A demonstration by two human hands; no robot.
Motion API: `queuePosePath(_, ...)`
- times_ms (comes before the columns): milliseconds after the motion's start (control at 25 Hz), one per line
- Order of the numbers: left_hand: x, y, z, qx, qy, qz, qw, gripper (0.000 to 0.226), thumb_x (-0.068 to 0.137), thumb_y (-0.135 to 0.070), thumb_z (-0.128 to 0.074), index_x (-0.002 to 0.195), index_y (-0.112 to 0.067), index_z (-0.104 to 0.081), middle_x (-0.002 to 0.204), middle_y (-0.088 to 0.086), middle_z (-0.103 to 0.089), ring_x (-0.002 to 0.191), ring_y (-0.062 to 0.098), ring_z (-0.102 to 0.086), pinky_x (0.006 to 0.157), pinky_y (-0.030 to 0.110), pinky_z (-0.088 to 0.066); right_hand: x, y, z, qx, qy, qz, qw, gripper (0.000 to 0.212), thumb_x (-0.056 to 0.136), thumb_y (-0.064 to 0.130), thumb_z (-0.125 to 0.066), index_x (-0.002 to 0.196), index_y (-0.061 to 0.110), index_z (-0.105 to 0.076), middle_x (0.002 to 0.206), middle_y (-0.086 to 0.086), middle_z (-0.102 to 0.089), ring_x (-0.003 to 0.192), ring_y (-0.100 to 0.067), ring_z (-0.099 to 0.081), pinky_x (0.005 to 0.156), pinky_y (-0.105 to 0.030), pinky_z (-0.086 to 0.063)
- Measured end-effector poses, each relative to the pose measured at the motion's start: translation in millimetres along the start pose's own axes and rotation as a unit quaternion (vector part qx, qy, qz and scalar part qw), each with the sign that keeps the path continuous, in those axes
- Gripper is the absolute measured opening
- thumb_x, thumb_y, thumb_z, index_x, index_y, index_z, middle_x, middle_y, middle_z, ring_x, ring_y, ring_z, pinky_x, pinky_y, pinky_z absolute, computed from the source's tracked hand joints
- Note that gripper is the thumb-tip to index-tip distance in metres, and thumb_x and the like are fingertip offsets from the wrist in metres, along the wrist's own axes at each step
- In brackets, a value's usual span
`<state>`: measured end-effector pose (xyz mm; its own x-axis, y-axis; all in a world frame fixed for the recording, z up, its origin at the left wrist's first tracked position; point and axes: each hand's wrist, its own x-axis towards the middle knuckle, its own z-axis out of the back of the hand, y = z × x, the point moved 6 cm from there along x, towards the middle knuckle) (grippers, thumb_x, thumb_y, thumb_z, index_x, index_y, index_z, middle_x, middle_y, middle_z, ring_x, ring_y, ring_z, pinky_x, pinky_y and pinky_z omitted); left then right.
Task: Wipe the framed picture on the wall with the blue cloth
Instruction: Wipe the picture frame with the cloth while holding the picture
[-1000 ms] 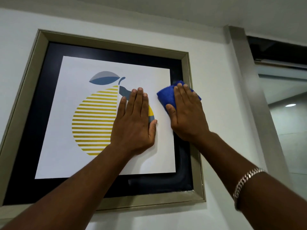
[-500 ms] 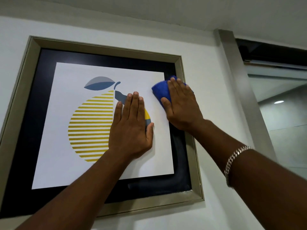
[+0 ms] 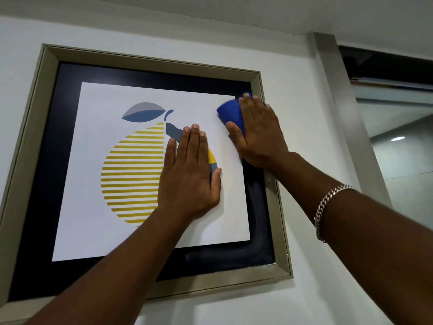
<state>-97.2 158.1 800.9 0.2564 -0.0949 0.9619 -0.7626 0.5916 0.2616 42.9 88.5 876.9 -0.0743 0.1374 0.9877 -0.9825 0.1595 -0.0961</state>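
The framed picture [image 3: 150,64] hangs on the white wall; it has a silver-beige frame, a black mat and a white print of a yellow striped fruit. My left hand [image 3: 189,174] lies flat against the glass over the fruit, fingers together and pointing up. My right hand [image 3: 256,130] presses the folded blue cloth [image 3: 230,113] against the glass at the print's upper right corner, close to the frame's right side. Most of the cloth is hidden under my palm and fingers. A wiped streak shows on the black mat at the lower right.
A grey metal door post [image 3: 342,109] runs down the wall right of the picture, with a dark opening [image 3: 386,64] and a glass panel [image 3: 403,160] beyond. The ceiling [image 3: 234,8] is close above. A silver chain bracelet [image 3: 328,205] sits on my right wrist.
My right hand has slid the blue cloth upward along the print's right edge toward the upper right corner. My left hand has stayed flat on the glass.
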Motion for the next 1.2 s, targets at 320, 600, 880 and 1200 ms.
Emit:
queuePosePath(320, -2.9, -0.5, 0.5, -0.01, -0.001, -0.006, 1.0, 0.082, 0.091, -0.049, -0.025, 0.153, -0.003, -0.001, 0.165, 0.017, 0.001, 0.153, 0.029, 0.003, 0.125, 0.049, -0.004, -147.0, 15.6, -15.8, 0.006, 0.042, 0.01, 0.999, 0.083, 0.092, 0.064, -0.022, 0.154, 0.012, -0.005, 0.165, -0.007, -0.005, 0.152, -0.018, 0.004, 0.126, -0.042, -0.003)
queuePosePath(600, -2.6, 0.6, 2.0, -0.008, -0.01, -0.015, 1.0, 0.08, 0.092, -0.046, -0.033, 0.153, -0.001, -0.007, 0.164, 0.02, -0.006, 0.152, 0.032, -0.003, 0.123, 0.05, -0.005, -249.4, 38.3, -22.0, 0.024, 0.096, -0.053, 0.994, 0.087, 0.091, 0.072, -0.022, 0.154, 0.015, -0.003, 0.165, -0.001, -0.003, 0.152, -0.014, 0.005, 0.126, -0.044, -0.008)
queuePosePath(880, -17.9, 8.7, 0.9, 0.009, 0.016, -0.068, 0.998, 0.084, 0.091, -0.052, -0.028, 0.153, -0.001, -0.004, 0.164, 0.021, -0.004, 0.152, 0.033, -0.003, 0.123, 0.05, -0.006, -260.1, 43.9, -21.5, 0.018, 0.093, -0.085, 0.992, 0.087, 0.09, 0.069, -0.026, 0.154, 0.013, -0.009, 0.165, -0.003, -0.008, 0.152, -0.016, 0.002, 0.126, -0.047, -0.011)
queuePosePath(1200, -24.7, 21.6, 3.1, 0.012, 0.01, -0.126, 0.992, 0.084, 0.091, -0.057, -0.023, 0.153, -0.002, -0.007, 0.164, 0.018, -0.007, 0.152, 0.031, -0.006, 0.124, 0.051, -0.007, -271.0, 97.1, -33.5, 0.026, -0.018, -0.3, 0.953, 0.093, 0.086, 0.073, -0.029, 0.151, 0.007, -0.019, 0.163, -0.011, -0.018, 0.152, -0.025, -0.008, 0.124, -0.051, -0.013)
